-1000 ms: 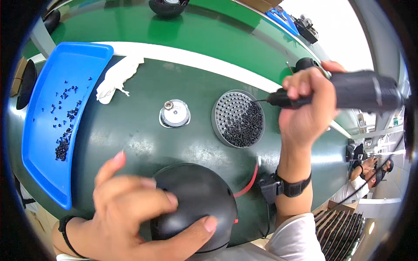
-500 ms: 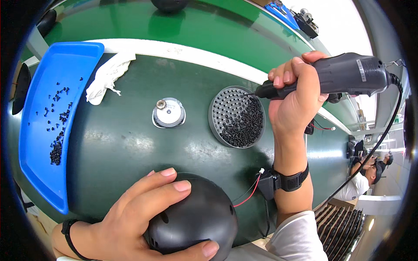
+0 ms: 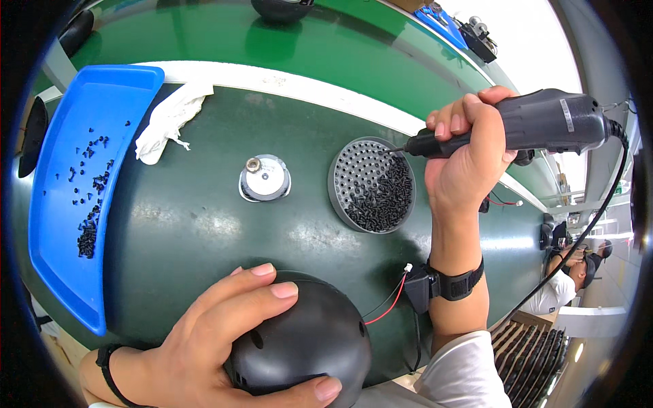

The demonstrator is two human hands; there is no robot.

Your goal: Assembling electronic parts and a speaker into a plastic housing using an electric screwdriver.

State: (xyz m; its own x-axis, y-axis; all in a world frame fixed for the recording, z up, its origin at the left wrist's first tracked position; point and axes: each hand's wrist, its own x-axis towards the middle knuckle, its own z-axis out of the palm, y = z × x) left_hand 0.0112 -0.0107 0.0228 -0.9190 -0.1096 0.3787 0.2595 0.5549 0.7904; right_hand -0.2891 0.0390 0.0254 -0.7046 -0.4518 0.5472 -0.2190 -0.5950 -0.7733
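My left hand [image 3: 218, 333] is curved over a smooth black dome [image 3: 306, 340] at the front of the table, thumb on its near side and fingers across its top. A red and a black wire with a white plug come out from the dome's right side. My right hand [image 3: 469, 139] is wrapped round a black corded electric screwdriver [image 3: 544, 122], held almost level. Its thin bit points left, over the far right part of a round grey dish [image 3: 332, 194]. Small holes cover the dish's plate, and black screws [image 3: 381, 197] are heaped on its near right part.
At the left lies a blue tray [image 3: 61, 224] with scattered black screws. A crumpled white cloth [image 3: 170, 122] is beside it. Mid-table stands a small white-topped round part [image 3: 265, 178]. Beyond the white rail, a black dome [image 3: 282, 8] sits on a green surface. The screwdriver's cord hangs at right.
My right hand and the screwdriver have shifted slightly right and nearer. The black dome beyond the rail has moved right. My left hand keeps its place on the near dome.
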